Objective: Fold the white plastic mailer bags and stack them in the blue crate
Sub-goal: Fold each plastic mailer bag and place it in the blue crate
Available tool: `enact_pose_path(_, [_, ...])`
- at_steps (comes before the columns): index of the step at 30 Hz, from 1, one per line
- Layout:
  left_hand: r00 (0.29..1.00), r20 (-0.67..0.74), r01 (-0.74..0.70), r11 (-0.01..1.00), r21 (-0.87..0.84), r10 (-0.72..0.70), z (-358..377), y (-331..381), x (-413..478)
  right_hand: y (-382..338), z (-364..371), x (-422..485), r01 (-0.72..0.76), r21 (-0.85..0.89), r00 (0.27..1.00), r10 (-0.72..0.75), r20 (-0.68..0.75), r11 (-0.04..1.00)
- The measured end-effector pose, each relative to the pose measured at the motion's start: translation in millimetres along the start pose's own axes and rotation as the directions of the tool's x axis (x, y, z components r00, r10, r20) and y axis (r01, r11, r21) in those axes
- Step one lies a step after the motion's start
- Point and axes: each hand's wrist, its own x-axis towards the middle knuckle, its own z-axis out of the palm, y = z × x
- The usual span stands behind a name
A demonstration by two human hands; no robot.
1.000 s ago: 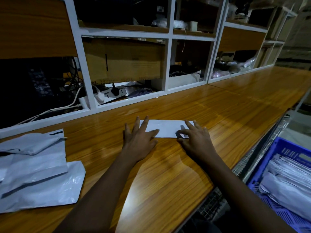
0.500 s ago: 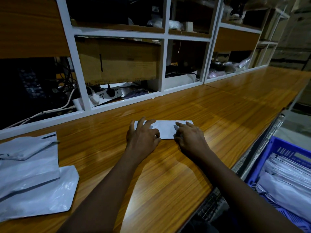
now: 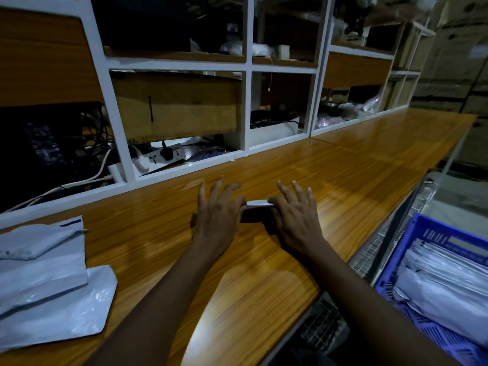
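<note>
A folded white mailer (image 3: 260, 203) lies mid-counter, its near edge raised so only a thin white strip shows between my hands. My left hand (image 3: 219, 210) and my right hand (image 3: 295, 210) flank it, thumbs touching the raised edge, fingers straight and spread above the counter. Most of the mailer is hidden behind my hands. The blue crate (image 3: 412, 241) stands below the counter at the right, holding several folded white mailers (image 3: 446, 291). A loose pile of unfolded mailers (image 3: 45, 283) lies at the counter's left.
The wooden counter (image 3: 264, 286) runs along a white-framed shelf unit (image 3: 248, 107) holding a cardboard box, a power strip (image 3: 163, 154) and cables. A wire mesh rack (image 3: 369, 249) sits between the counter's edge and the crate.
The flat strip my hands pressed a second ago is now tipped up at its near edge. My fingers have lifted off it and spread, and both hands have drawn closer together.
</note>
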Motion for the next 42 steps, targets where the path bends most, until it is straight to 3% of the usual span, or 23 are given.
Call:
enact_pose_path(6, [0.999, -0.032, -0.035, 0.998, -0.06, 0.034, -14.3, 35.5, 20.9, 17.3, -30.5, 2.4, -0.073, -0.063, 0.991, 0.065, -0.118, 0.995])
enact_pose_path(10, [0.988, -0.037, -0.147, 0.989, 0.015, 0.148, -9.0, 77.8, 48.4, 56.4, -61.3, -5.4, -0.152, -0.118, 0.971, 0.125, -0.204, 0.981])
enact_pose_path(18, [0.918, 0.023, -0.389, 0.908, -0.156, 0.397, 31.2, 225.0, 107.1, 184.7, -122.0, -69.5, -0.384, -0.213, 0.906, 0.322, -0.274, 0.899])
enact_pose_path(25, [0.768, 0.182, -0.562, 0.783, -0.266, 0.614, 102.9, 368.9, 118.2, 301.5, -130.9, -165.6, -0.576, -0.283, 0.817, 0.554, -0.161, 0.767])
enact_pose_path(29, [0.679, 0.305, -0.57, 0.741, -0.355, 0.668, 152.5, 427.1, 110.6, 348.0, -119.6, -203.8, -0.651, -0.296, 0.744, 0.664, -0.069, 0.699])
enact_pose_path(35, [0.566, 0.438, -0.579, 0.715, -0.391, 0.698, 246.8, 458.3, 74.5, 412.8, -58.6, -239.3, -0.581, -0.43, 0.703, 0.692, 0.164, 0.691])
enact_pose_path(39, [0.55, 0.484, -0.529, 0.732, -0.429, 0.681, 299.0, 470.7, 51.9, 437.0, -24.3, -251.4, -0.616, -0.475, 0.546, 0.775, 0.318, 0.629])
enact_pose_path(42, [0.556, 0.516, -0.437, 0.757, -0.486, 0.652, 321.1, 479.1, 41.9, 444.9, -9.4, -263.2, -0.651, -0.47, 0.505, 0.802, 0.319, 0.597])
